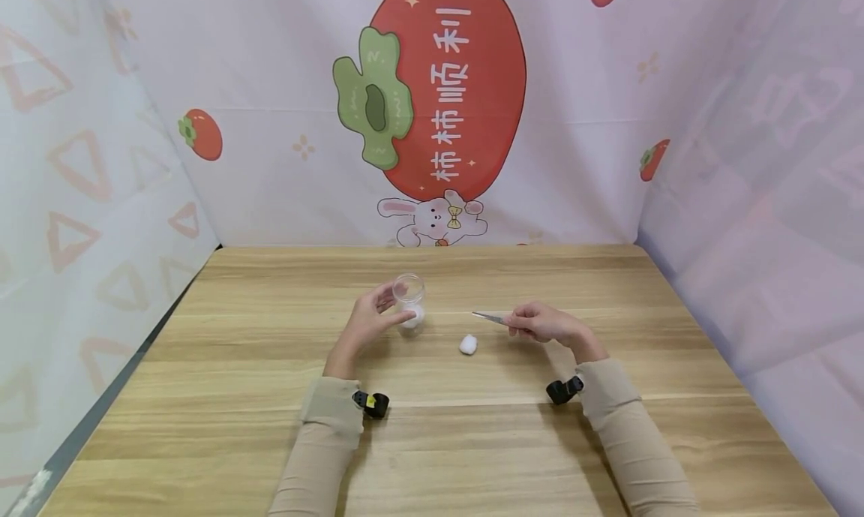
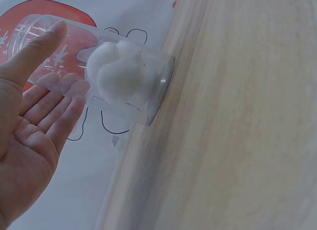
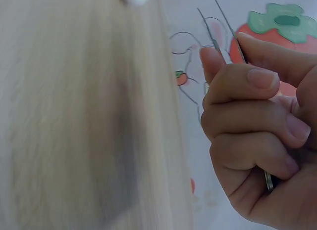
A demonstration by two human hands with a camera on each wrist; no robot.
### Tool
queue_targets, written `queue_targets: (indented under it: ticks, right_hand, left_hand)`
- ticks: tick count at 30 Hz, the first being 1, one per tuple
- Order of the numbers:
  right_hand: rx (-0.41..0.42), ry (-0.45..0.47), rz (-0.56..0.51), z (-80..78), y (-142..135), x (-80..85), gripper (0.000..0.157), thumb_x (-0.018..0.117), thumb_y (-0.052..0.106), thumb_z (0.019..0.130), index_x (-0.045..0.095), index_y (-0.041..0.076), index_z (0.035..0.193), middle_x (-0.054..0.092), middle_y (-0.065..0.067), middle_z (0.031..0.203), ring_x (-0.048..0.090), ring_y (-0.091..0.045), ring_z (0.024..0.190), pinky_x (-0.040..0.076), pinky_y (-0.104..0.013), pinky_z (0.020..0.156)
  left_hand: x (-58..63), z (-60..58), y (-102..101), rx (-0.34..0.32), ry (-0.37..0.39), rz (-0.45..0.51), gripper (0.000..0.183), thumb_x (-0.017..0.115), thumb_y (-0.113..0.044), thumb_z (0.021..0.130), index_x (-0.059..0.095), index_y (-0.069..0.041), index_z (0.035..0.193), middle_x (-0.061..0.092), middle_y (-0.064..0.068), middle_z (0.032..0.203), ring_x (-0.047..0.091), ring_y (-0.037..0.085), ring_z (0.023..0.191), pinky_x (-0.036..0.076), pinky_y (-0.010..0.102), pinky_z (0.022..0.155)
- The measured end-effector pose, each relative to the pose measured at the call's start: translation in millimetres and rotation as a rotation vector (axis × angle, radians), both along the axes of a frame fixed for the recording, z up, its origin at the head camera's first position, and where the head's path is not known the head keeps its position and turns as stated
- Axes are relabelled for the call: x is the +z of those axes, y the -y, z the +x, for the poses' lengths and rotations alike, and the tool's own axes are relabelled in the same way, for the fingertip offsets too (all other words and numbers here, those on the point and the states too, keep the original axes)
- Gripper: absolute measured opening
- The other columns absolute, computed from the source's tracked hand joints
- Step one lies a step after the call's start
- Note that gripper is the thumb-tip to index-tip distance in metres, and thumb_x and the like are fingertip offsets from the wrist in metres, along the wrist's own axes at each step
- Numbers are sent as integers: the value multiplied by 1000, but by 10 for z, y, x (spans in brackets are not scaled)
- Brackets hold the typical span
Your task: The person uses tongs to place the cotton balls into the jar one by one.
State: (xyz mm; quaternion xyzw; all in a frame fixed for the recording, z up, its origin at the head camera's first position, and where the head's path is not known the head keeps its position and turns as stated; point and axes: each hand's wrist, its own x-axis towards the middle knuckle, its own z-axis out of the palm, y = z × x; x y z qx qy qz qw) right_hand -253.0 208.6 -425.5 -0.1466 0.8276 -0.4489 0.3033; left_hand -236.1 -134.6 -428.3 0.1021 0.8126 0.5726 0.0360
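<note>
A clear jar (image 1: 409,287) stands on the table with white cotton balls (image 2: 119,74) in its lower part. My left hand (image 1: 367,320) holds the jar near its top, thumb on one side and fingers on the other, as the left wrist view shows. To the right, my right hand (image 1: 545,323) grips metal tweezers (image 1: 489,317) above the table. In the right wrist view the tips of the tweezers (image 3: 210,29) stand apart with nothing between them. A single cotton ball (image 1: 468,344) lies on the table between the two hands, below the tweezers' tips.
The wooden table (image 1: 445,457) reaches back to a printed curtain (image 1: 270,179) with persimmon pictures. Pale patterned curtains hang on both sides. Small black cameras (image 1: 375,405) are strapped to both wrists.
</note>
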Motion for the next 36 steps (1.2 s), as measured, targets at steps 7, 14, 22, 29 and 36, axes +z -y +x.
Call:
queue_targets:
  ticks: [7, 14, 22, 29, 36]
  right_hand:
    - [51, 11, 42, 21, -59, -7, 41, 47, 28, 102, 57, -11, 94, 42, 5, 58, 29, -3, 46, 23, -15, 42]
    - [56, 19, 82, 63, -61, -9, 40, 48, 29, 101, 58, -9, 95, 41, 5, 58, 29, -5, 48, 24, -15, 44]
    - [94, 40, 110, 85, -78, -84, 36, 49, 31, 101, 61, -2, 92, 43, 5, 58, 35, -7, 52, 28, -16, 48]
    - [126, 35, 100, 98, -84, -159, 34, 49, 33, 100, 60, 6, 83, 43, 9, 56, 37, -5, 52, 30, -15, 48]
    - [80, 53, 123, 122, -37, -187, 33, 50, 29, 100, 61, 1, 85, 42, 6, 56, 36, -5, 50, 28, -15, 46]
  left_hand:
    - [-201, -116, 15, 19, -13, 8, 74, 79, -17, 79, 43, -1, 142, 53, 20, 141, 51, 35, 134, 42, 42, 117]
    - [-177, -88, 9, 9, -33, 8, 70, 79, -15, 79, 46, 0, 139, 55, 21, 140, 52, 35, 132, 43, 41, 116]
    - [-167, -86, 11, 16, -19, 13, 70, 79, -14, 79, 46, -1, 139, 54, 20, 141, 51, 34, 133, 42, 40, 117]
    - [-177, -101, 26, 12, -20, 20, 71, 80, -16, 78, 46, -1, 139, 53, 20, 141, 51, 34, 134, 41, 41, 117]
    - [-184, -93, 25, 7, -12, 16, 72, 79, -17, 79, 45, -1, 140, 52, 21, 143, 50, 35, 135, 41, 43, 118]
